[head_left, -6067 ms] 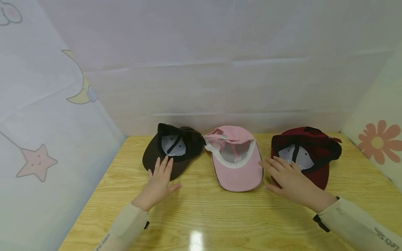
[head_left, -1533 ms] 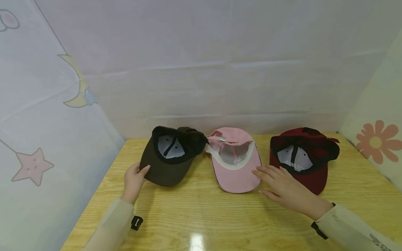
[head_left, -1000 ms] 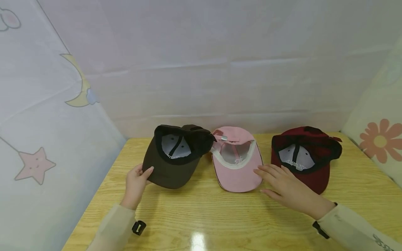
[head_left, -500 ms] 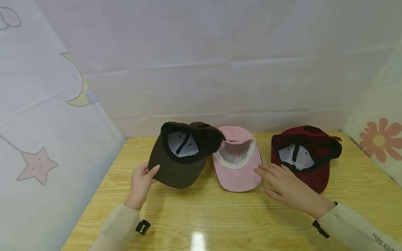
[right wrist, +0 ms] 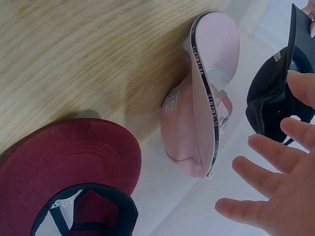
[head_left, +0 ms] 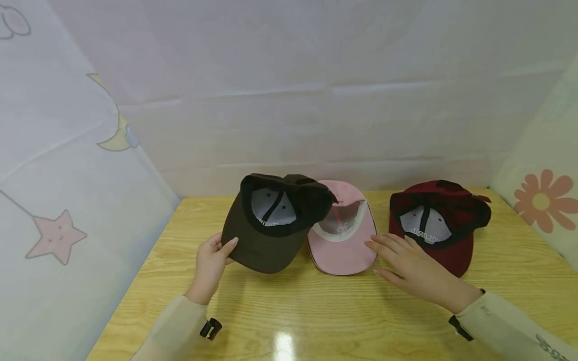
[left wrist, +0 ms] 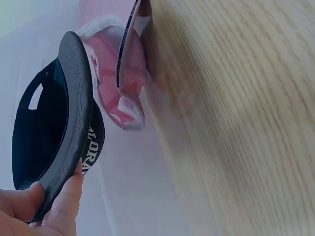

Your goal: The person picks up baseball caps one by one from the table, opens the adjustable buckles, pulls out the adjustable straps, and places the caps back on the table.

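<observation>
My left hand [head_left: 212, 258] pinches the brim of a dark brown cap [head_left: 266, 235] and holds it lifted and tilted, its crown overlapping the pink cap [head_left: 345, 248]. The left wrist view shows the same brown cap [left wrist: 54, 142] with my thumb and fingers [left wrist: 64, 201] clamped on its brim edge. The pink cap [right wrist: 206, 98] lies upside down on the wooden table [head_left: 325, 311]. My right hand [head_left: 406, 263] hovers with straight fingers spread between the pink cap's brim and the dark red cap [head_left: 440, 225], holding nothing. The red cap [right wrist: 74, 167] also lies upside down.
White sheets with a star [head_left: 56, 235], a moon [head_left: 117, 133] and a flower [head_left: 539, 200] wall in the table on three sides. The table's front half is bare wood with a light glare [head_left: 282, 346].
My left hand has taken the brown cap's brim, lifted it and carried it to the right over the pink cap's edge. The right hand has stayed almost still.
</observation>
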Motion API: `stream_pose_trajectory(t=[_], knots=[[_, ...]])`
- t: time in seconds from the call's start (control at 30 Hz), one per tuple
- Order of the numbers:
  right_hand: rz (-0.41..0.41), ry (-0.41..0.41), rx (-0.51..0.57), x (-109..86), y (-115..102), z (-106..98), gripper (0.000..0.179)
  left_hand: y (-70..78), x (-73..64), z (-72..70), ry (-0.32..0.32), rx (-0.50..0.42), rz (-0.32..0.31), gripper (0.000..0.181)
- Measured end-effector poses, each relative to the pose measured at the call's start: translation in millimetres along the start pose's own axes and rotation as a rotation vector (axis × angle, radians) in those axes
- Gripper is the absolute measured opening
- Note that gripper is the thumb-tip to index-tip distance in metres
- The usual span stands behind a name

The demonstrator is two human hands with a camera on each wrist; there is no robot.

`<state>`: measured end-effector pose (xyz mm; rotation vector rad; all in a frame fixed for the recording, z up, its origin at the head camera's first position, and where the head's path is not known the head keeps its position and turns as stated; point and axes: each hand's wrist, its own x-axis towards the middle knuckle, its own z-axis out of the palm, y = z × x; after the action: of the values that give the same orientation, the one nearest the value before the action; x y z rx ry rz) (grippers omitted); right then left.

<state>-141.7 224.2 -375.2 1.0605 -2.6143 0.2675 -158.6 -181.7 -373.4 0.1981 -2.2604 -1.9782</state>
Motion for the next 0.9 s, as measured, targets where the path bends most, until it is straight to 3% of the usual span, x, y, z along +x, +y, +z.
stream_pose_trajectory(t=[0.9], knots=[[0.000, 0.033, 0.002, 1.3, 2.5, 0.6, 0.059, 6.4, -15.5, 16.3, -0.002, -0.039, -0.010, 0.019]])
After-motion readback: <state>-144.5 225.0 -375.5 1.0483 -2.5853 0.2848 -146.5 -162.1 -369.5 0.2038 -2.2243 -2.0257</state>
